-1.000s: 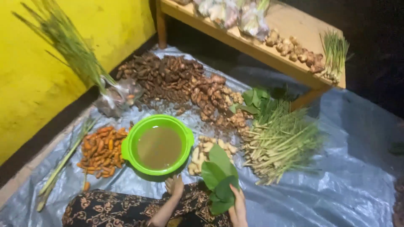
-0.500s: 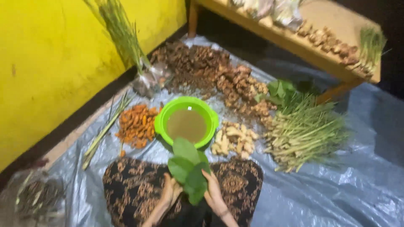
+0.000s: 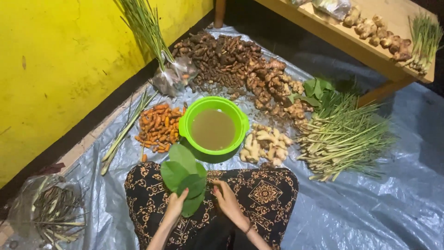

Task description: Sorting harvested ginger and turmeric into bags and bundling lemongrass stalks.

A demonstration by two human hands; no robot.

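Note:
A bunch of broad green leaves point(image 3: 184, 178) stands over my lap, which is covered in a black patterned cloth point(image 3: 263, 194). My left hand point(image 3: 175, 207) grips the bunch at its lower stems. My right hand point(image 3: 226, 200) lies beside it on the cloth, fingers apart, with its fingertips at the lowest leaf. Just beyond the leaves a green plastic bowl point(image 3: 189, 121) holds murky brown water.
On the grey plastic sheet point(image 3: 370, 213) lie orange turmeric point(image 3: 159, 127), pale ginger point(image 3: 266, 143), lemongrass point(image 3: 342, 134), dark roots point(image 3: 226, 58) and loose leaves point(image 3: 317, 88). A wooden bench point(image 3: 342, 39) is at the back right, a yellow wall point(image 3: 60, 69) at left, and a bag of dry sticks point(image 3: 55, 213) at lower left.
The view has drawn closer and shifted. The leaf bunch moved from my right side to the middle of my lap; my left hand took its stems and my right hand came off it.

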